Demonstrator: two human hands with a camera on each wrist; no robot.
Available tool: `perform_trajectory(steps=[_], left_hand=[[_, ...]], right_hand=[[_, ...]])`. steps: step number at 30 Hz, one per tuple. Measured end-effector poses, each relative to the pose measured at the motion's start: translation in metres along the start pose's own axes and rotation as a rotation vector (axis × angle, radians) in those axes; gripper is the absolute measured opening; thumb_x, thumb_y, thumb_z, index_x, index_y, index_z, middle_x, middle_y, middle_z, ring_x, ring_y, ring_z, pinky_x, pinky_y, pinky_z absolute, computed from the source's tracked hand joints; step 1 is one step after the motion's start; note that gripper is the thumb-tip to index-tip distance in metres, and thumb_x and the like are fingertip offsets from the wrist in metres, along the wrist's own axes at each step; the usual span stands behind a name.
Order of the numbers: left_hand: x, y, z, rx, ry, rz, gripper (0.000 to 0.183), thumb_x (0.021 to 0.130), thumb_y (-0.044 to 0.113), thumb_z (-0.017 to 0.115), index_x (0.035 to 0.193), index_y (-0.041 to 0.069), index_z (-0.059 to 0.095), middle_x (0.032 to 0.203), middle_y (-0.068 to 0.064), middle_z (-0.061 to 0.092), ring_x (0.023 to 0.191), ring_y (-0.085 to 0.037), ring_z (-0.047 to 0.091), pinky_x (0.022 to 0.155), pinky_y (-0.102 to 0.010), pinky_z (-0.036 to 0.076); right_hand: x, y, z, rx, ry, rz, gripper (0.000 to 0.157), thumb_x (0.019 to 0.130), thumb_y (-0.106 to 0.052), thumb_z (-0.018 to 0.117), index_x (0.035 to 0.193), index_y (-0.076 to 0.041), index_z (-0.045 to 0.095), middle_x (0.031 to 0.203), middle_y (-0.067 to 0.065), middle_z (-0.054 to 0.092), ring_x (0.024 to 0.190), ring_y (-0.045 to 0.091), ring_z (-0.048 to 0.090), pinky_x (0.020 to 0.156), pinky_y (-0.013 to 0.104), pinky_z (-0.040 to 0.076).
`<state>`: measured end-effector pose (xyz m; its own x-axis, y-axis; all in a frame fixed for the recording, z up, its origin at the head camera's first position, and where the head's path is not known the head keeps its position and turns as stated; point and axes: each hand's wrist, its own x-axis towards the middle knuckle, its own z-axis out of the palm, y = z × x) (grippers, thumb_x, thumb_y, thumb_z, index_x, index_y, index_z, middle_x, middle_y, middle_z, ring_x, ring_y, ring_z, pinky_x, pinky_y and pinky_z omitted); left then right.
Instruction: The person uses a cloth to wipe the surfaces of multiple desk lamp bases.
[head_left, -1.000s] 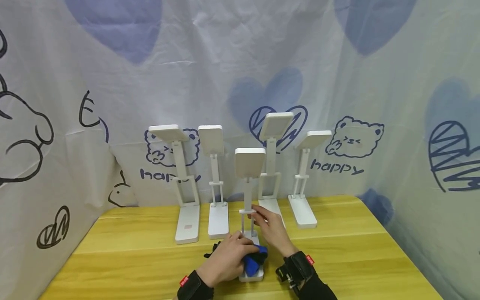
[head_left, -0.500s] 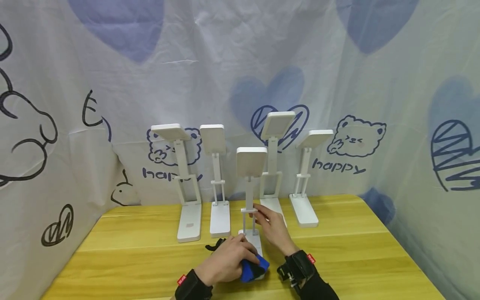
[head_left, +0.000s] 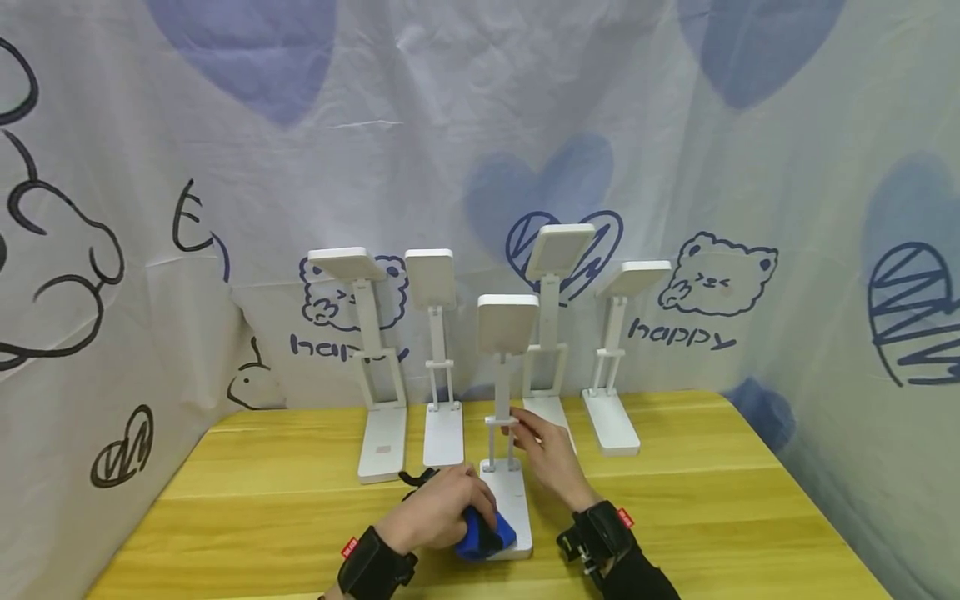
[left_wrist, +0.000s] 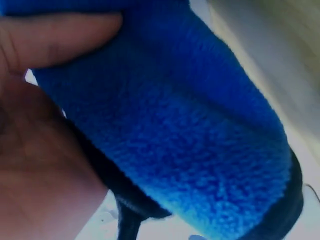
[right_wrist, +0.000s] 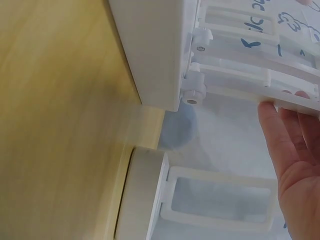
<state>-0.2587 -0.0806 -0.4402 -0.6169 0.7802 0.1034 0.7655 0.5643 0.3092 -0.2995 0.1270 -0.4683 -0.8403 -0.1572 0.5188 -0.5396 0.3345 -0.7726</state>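
Note:
A white folding phone stand [head_left: 504,329] stands upright at the front middle of the table, its base [head_left: 507,496] flat on the wood. My left hand [head_left: 442,508] holds a fluffy blue and black cloth [head_left: 480,537] with a black strap against the base's near left side. In the left wrist view, my thumb lies along the cloth's blue pile [left_wrist: 200,150]. My right hand [head_left: 551,458] holds the stand's legs just under the crossbar. The right wrist view has its fingers [right_wrist: 275,130] at the edge of one leg, some of them behind it.
Several more white stands are lined up at the back, among them a left one [head_left: 382,442], a second [head_left: 444,433] beside it and a right one [head_left: 611,421]. A printed curtain [head_left: 435,167] hangs behind the yellow wooden table [head_left: 697,500].
My left hand has slid the cloth down the base toward its near end, then left, uncovering more of the base. The right hand keeps its hold on the stand.

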Motion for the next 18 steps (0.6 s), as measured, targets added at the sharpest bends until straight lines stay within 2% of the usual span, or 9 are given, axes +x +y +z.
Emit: perform_trajectory(steps=[5,11,18], left_hand=[[-0.001,-0.005,0.003,0.07,0.073,-0.115,0.047,0.076,-0.01,0.064,0.099,0.027,0.079,0.105,0.012,0.071,0.093,-0.01,0.051,0.081,-0.031,0.046],[0.003,-0.008,0.013,0.157,0.155,-0.215,0.047,0.078,-0.004,0.065,0.115,0.023,0.074,0.111,0.002,0.07,0.091,-0.016,0.051,0.074,-0.033,0.045],[0.012,-0.001,0.024,0.247,0.217,-0.262,0.048,0.077,0.003,0.07,0.122,0.018,0.07,0.113,-0.002,0.068,0.092,-0.019,0.049,0.073,-0.037,0.044]], right_hand=[[0.0,-0.001,0.0,0.014,0.014,0.021,0.03,0.099,-0.007,0.053,0.127,-0.001,0.064,0.102,0.02,0.072,0.096,0.032,0.071,0.079,0.028,0.059],[-0.001,-0.001,-0.001,0.048,0.012,0.01,0.03,0.099,-0.006,0.053,0.126,0.0,0.064,0.102,0.023,0.071,0.096,0.036,0.07,0.08,0.029,0.059],[0.001,-0.002,-0.001,0.046,-0.005,0.004,0.031,0.1,-0.008,0.052,0.128,0.0,0.063,0.105,0.026,0.07,0.098,0.04,0.069,0.08,0.029,0.059]])
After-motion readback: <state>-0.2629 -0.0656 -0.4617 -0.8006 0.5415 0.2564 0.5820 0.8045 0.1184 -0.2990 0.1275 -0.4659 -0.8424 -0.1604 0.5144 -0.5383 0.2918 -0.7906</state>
